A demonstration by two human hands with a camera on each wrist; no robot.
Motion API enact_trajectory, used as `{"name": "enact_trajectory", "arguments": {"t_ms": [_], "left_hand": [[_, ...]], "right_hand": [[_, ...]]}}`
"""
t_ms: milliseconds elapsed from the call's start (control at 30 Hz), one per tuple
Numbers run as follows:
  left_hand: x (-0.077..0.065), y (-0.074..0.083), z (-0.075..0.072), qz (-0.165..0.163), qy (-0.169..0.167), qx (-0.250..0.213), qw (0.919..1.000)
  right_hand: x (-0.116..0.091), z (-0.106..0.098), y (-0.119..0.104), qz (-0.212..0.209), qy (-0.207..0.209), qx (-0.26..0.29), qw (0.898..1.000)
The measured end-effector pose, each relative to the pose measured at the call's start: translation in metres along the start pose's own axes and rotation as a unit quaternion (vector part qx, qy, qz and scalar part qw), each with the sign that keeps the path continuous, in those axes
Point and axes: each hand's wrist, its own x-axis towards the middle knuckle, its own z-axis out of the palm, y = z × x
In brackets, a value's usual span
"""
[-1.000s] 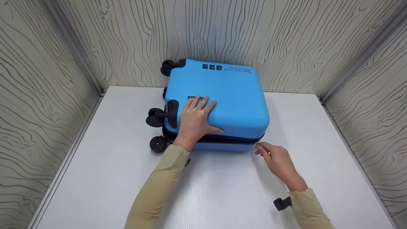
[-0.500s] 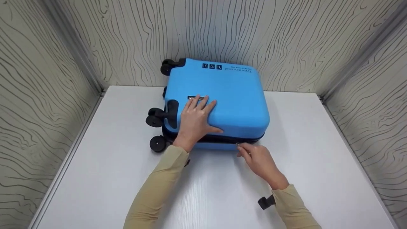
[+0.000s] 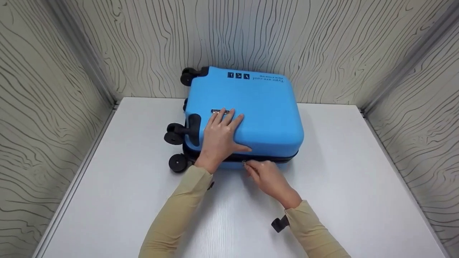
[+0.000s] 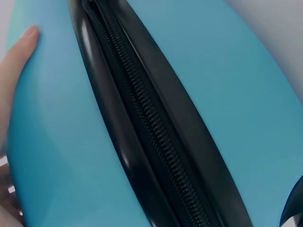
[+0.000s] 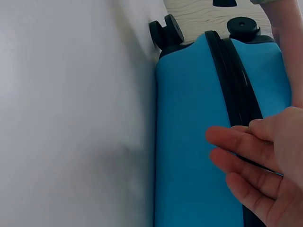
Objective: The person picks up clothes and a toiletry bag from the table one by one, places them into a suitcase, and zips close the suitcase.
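Note:
A blue hard-shell suitcase [image 3: 261, 107] lies flat, its wheels to the left and its black zipper band [image 3: 276, 157] facing the person. My left hand [image 3: 218, 138] rests spread on its upper shell, by the small nameplate [image 3: 216, 111]. In the left wrist view, the zipper teeth [image 4: 151, 118] run between two black trims, with my left thumb on the shell beside them. Low on the near side, my right hand [image 3: 270, 177] pinches a small metal zipper pull [image 3: 244, 162]. The right wrist view shows thumb and forefinger together at the band, other fingers loosely extended; the pull is hidden there.
The suitcase stands on a white table [image 3: 118, 200], close to the patterned back wall [image 3: 251, 32]. Black wheels [image 3: 177, 163] jut out on its left. Side walls [image 3: 32, 125] enclose the table. A black wrist device [image 3: 279, 224] hangs at the right sleeve.
My right hand has slid the zipper pull leftward from the suitcase's near right corner to near the middle of its front side. The left hand stays in place.

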Motion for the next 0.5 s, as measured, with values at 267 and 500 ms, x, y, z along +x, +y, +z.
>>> {"name": "enact_trajectory", "arguments": {"t_ms": [267, 500], "left_hand": [[0.001, -0.001, -0.001, 0.004, -0.001, -0.015, 0.9999], [0.001, -0.004, -0.009, 0.01, -0.03, -0.068, 0.9972]], "right_hand": [[0.021, 0.017, -0.016, -0.043, -0.006, 0.004, 0.999], [0.028, 0.02, -0.011, -0.04, -0.037, 0.069, 0.996]]}}
